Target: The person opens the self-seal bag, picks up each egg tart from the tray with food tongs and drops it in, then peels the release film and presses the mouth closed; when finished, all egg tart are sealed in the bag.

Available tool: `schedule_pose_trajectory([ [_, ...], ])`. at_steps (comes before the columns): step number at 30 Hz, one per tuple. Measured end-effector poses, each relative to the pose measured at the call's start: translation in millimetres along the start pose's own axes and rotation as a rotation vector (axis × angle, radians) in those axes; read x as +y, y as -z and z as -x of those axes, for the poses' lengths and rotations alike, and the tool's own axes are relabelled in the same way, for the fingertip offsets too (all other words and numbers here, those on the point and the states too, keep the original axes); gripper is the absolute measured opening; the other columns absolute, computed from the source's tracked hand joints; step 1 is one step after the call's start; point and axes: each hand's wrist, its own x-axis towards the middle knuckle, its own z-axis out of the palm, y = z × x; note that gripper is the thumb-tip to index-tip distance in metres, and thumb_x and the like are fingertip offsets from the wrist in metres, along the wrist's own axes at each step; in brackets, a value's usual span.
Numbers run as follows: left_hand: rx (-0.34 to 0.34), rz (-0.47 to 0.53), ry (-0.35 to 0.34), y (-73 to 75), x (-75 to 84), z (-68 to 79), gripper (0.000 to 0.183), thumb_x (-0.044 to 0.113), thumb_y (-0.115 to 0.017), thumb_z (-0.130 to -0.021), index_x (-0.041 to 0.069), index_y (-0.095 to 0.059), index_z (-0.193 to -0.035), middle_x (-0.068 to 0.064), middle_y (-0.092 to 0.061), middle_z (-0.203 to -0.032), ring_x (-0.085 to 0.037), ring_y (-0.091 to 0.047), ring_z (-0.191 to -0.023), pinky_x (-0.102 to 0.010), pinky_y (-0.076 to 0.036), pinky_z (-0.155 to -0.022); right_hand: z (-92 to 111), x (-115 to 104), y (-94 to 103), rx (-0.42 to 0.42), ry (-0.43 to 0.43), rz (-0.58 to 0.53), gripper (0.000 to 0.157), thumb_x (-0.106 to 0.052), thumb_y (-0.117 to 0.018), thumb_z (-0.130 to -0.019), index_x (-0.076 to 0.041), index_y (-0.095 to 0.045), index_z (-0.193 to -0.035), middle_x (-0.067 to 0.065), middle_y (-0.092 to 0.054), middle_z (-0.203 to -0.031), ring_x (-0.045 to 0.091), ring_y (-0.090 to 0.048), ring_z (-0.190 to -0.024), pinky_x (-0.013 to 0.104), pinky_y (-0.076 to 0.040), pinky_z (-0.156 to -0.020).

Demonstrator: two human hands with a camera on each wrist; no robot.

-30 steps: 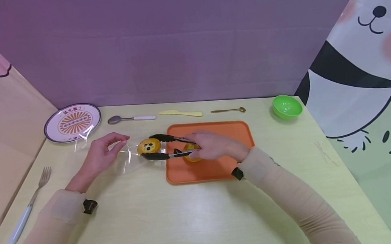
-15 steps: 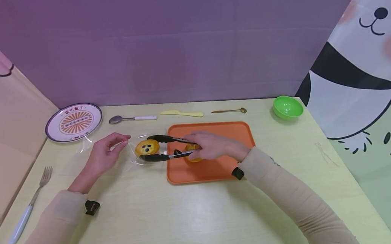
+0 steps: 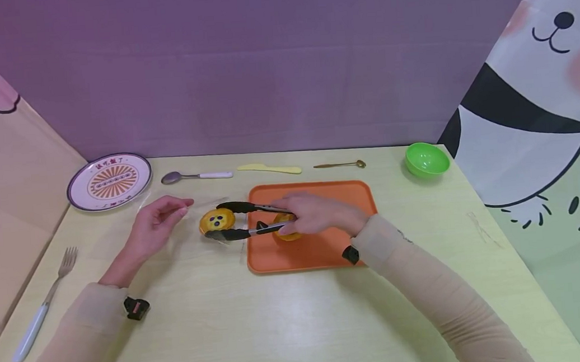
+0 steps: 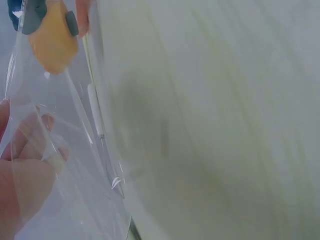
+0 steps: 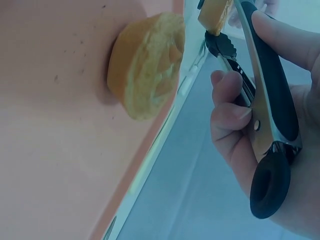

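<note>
My left hand [image 3: 156, 227] pinches a clear plastic bag [image 4: 75, 150] between thumb and fingertips, left of the tray. In the left wrist view the bag's film hangs in front of that hand. My right hand [image 3: 314, 213] grips kitchen tongs [image 5: 270, 80] with black tips, pointing left. Between the tips sits a yellow egg tart [image 3: 217, 220] with dark dots on top, overlapping the bag in the head view. A second egg tart [image 5: 145, 65] rests on the orange tray [image 3: 300, 259], partly hidden under the tongs and right hand in the head view.
Along the back lie a spoon [image 3: 209, 175], a yellow knife [image 3: 274, 168] and a small gold spoon [image 3: 339, 164]. A patterned plate [image 3: 110, 182] stands at the back left, a green bowl [image 3: 427, 160] at the back right. A fork [image 3: 43, 307] lies near the left edge.
The tongs have shifted slightly left with the tart, farther over the bag. The bag's film has changed shape a little, while my left hand stays almost in place.
</note>
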Motion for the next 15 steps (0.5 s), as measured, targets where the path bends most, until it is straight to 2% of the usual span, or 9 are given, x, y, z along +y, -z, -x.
schedule_pose_trajectory([
  [1, 0.001, -0.003, 0.004, 0.2, 0.3, 0.3, 0.008, -0.001, -0.057, -0.091, 0.001, -0.063, -0.095, -0.023, -0.064, -0.112, -0.001, -0.063, -0.094, -0.009, -0.049, -0.078, -1.9, -0.7, -0.8, -0.003, 0.002, 0.003, 0.039, -0.031, -0.059, -0.091, -0.017, -0.052, -0.126, 0.001, -0.057, -0.092, 0.017, -0.051, -0.083, 0.031, -0.045, -0.071],
  [5, 0.003, 0.002, 0.021, 1.2, -0.4, 1.5, 0.011, 0.007, -0.057, -0.093, 0.001, -0.062, -0.1, -0.019, -0.064, -0.114, 0.004, -0.061, -0.095, -0.009, -0.048, -0.08, -9.1, -6.7, -2.6, 0.0, -0.034, 0.074, 0.05, -0.033, -0.057, -0.091, -0.013, -0.045, -0.136, -0.004, -0.054, -0.098, 0.014, -0.049, -0.091, 0.028, -0.044, -0.08],
  [8, 0.007, 0.016, 0.013, 1.7, -3.7, 2.3, 0.013, 0.008, -0.057, -0.093, -0.001, -0.061, -0.101, -0.02, -0.064, -0.115, 0.0, -0.062, -0.097, -0.01, -0.049, -0.081, -14.3, -11.3, -4.3, -0.002, -0.036, 0.098, 0.051, -0.033, -0.056, -0.092, -0.013, -0.043, -0.137, -0.001, -0.054, -0.094, 0.014, -0.048, -0.091, 0.029, -0.043, -0.081],
  [13, 0.015, 0.042, -0.008, 1.9, -7.3, 3.1, 0.01, 0.007, -0.056, -0.093, 0.001, -0.061, -0.099, -0.021, -0.063, -0.115, -0.011, -0.063, -0.103, -0.011, -0.048, -0.083, -20.2, -14.7, -8.9, -0.005, -0.032, 0.093, 0.047, -0.034, -0.058, -0.091, -0.01, -0.047, -0.13, 0.001, -0.051, -0.088, 0.015, -0.046, -0.086, 0.03, -0.042, -0.072],
  [15, 0.018, 0.052, -0.012, 2.0, -7.5, 3.0, 0.01, 0.007, -0.055, -0.093, 0.002, -0.062, -0.099, -0.022, -0.063, -0.114, -0.01, -0.063, -0.102, -0.011, -0.048, -0.084, -22.6, -15.1, -10.7, 0.0, -0.04, 0.09, 0.052, -0.035, -0.058, -0.092, -0.011, -0.044, -0.136, -0.001, -0.051, -0.092, 0.014, -0.046, -0.089, 0.03, -0.043, -0.074],
])
